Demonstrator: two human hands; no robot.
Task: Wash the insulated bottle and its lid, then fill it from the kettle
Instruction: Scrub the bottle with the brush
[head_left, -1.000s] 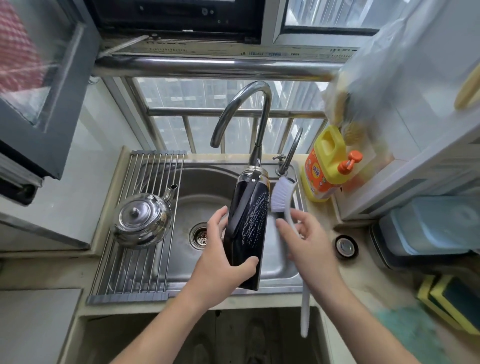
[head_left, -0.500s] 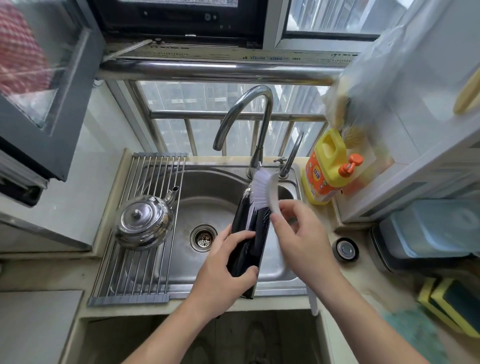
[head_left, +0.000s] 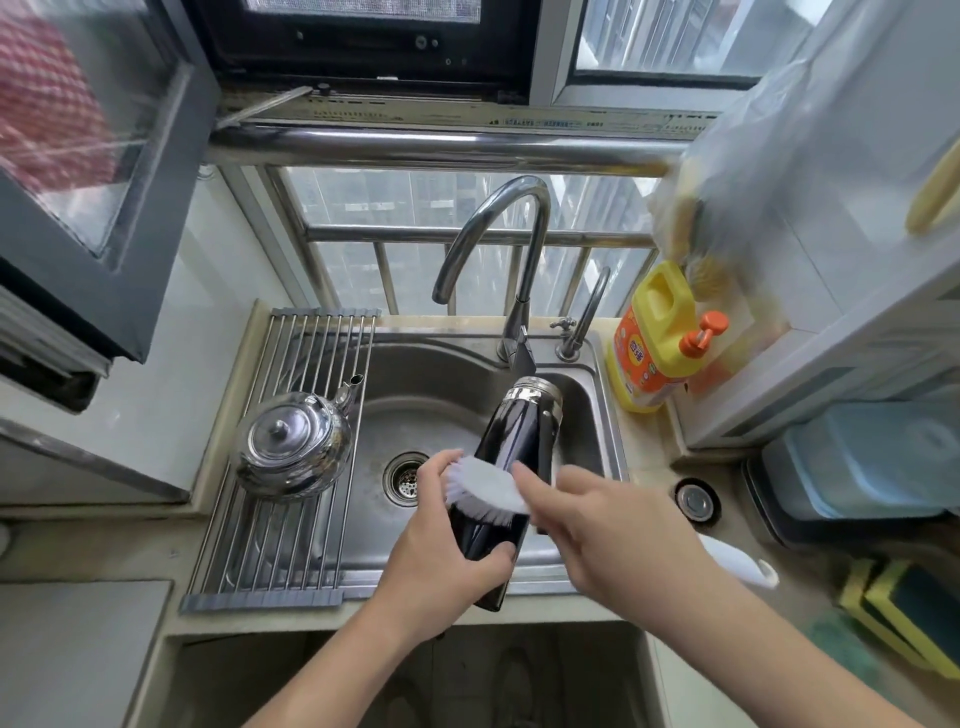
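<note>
A black insulated bottle with a steel neck tilts over the steel sink, mouth pointing away from me. My left hand grips its lower body from the left. My right hand holds a white dish brush, whose bristles lie across the bottle's middle; the white handle end sticks out to the right. A shiny steel kettle stands on the roll-up rack over the sink's left side. A round dark lid lies on the counter to the right.
The curved tap arches over the sink, no water visibly running. A yellow detergent bottle with an orange pump stands at the back right. A blue lidded box and yellow-green sponges sit on the right counter.
The brush has slid down from the bottle's neck to its middle, now lying crosswise. The bottle has tilted more to the right in my left hand.
</note>
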